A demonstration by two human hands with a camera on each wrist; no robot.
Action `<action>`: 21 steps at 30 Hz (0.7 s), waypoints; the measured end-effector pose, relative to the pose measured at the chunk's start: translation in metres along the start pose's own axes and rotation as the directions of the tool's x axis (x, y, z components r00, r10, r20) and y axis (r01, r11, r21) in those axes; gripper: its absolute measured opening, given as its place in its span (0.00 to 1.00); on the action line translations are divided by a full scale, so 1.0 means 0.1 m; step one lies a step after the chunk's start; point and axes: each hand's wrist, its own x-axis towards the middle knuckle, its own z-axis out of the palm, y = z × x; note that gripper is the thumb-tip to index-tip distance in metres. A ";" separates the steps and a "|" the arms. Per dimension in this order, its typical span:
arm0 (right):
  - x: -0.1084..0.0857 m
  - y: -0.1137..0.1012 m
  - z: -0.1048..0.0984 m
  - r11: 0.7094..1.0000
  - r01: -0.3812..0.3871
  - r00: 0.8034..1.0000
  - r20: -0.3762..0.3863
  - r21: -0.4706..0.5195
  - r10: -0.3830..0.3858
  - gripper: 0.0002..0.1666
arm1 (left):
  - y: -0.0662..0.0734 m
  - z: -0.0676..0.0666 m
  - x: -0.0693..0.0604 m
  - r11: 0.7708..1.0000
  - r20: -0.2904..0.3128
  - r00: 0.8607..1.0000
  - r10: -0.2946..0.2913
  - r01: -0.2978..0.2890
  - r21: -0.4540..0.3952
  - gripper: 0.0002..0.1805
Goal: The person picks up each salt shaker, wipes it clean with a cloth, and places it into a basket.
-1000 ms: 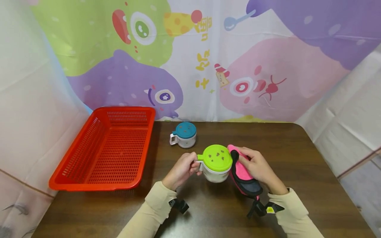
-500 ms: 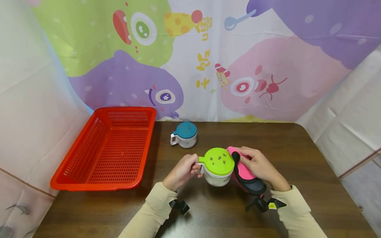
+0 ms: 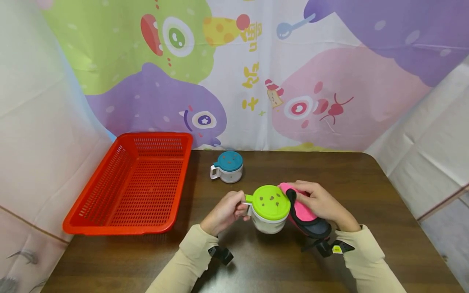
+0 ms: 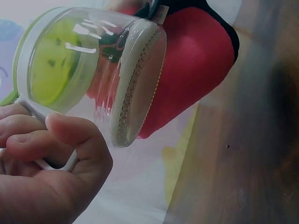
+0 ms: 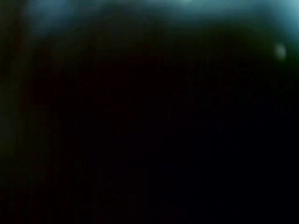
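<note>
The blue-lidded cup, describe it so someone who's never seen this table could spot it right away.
Find the big red basket on the left of the brown table. Just right of it, near the table's back edge, stands a white cup, handle toward the basket. Its blue lid sets it apart from the green-lidded cup held by the left hand.

I'm at a brown table [image 3: 271,264] in a makeshift curtained-off space, a cartoon curtain [image 3: 253,130] at twelve o'clock, pale sheets [image 3: 33,101] at ten and two.
</note>
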 end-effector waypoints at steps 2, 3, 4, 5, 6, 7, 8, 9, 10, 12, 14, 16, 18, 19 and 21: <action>0.01 0.00 -0.01 1.000 0.009 1.000 0.008 -0.006 -0.009 0.20 | 0.00 0.00 0.00 1.000 0.011 1.000 0.004 -0.004 0.001 0.15; 0.01 0.00 -0.01 1.000 0.017 1.000 0.011 -0.010 -0.017 0.20 | 0.00 0.00 0.00 1.000 0.017 1.000 0.004 -0.004 0.001 0.15; 0.02 0.00 -0.01 1.000 0.023 1.000 0.015 -0.016 -0.023 0.20 | -0.01 0.00 0.01 1.000 0.024 1.000 0.005 -0.005 0.001 0.15; 0.02 0.00 -0.02 0.999 0.031 0.999 0.018 -0.022 -0.031 0.20 | -0.01 -0.01 0.01 1.000 0.029 1.000 0.004 -0.004 0.002 0.15; 0.03 0.01 -0.02 0.999 0.039 0.999 0.023 -0.022 -0.039 0.20 | -0.01 -0.01 0.01 1.000 0.033 0.999 0.003 -0.003 0.001 0.15; 0.03 0.01 -0.02 0.999 0.048 0.998 0.028 -0.023 -0.047 0.19 | -0.01 -0.01 0.01 1.000 0.038 0.999 0.002 -0.002 0.001 0.15; 0.04 0.01 -0.03 0.999 0.050 0.998 0.031 -0.020 -0.050 0.19 | -0.01 0.00 0.01 1.000 0.043 0.999 0.001 -0.001 0.002 0.15; 0.04 0.02 -0.03 0.999 0.051 0.998 0.033 -0.017 -0.050 0.19 | 0.00 0.00 0.01 1.000 0.047 0.999 0.000 0.000 0.003 0.15; 0.04 0.02 -0.03 0.999 0.051 0.998 0.036 -0.010 -0.050 0.19 | 0.00 0.00 0.01 1.000 0.052 0.999 -0.001 0.001 0.005 0.15; 0.05 0.03 -0.03 0.999 0.049 0.998 0.042 0.001 -0.049 0.19 | 0.00 0.00 0.01 1.000 0.059 0.998 -0.003 0.002 0.005 0.15; 0.06 0.04 -0.03 0.999 0.044 0.998 0.044 0.006 -0.044 0.19 | 0.00 0.01 0.01 1.000 0.062 0.998 -0.005 0.005 0.004 0.15; 0.07 0.05 -0.03 0.999 0.047 0.998 0.048 0.011 -0.047 0.19 | 0.00 0.01 0.00 1.000 0.059 0.998 -0.007 0.007 0.000 0.15; 0.09 0.07 -0.02 0.999 0.050 0.998 0.049 0.014 -0.050 0.19 | 0.00 0.01 0.01 1.000 0.056 0.998 -0.009 0.009 0.000 0.15; 0.09 0.08 -0.02 0.999 0.054 0.997 0.046 0.010 -0.054 0.19 | 0.00 0.01 0.01 1.000 0.056 0.998 -0.010 0.010 0.001 0.16; 0.10 0.09 -0.02 0.998 0.067 0.997 0.045 0.009 -0.068 0.19 | 0.00 0.02 0.01 1.000 0.057 0.998 -0.013 0.013 0.004 0.16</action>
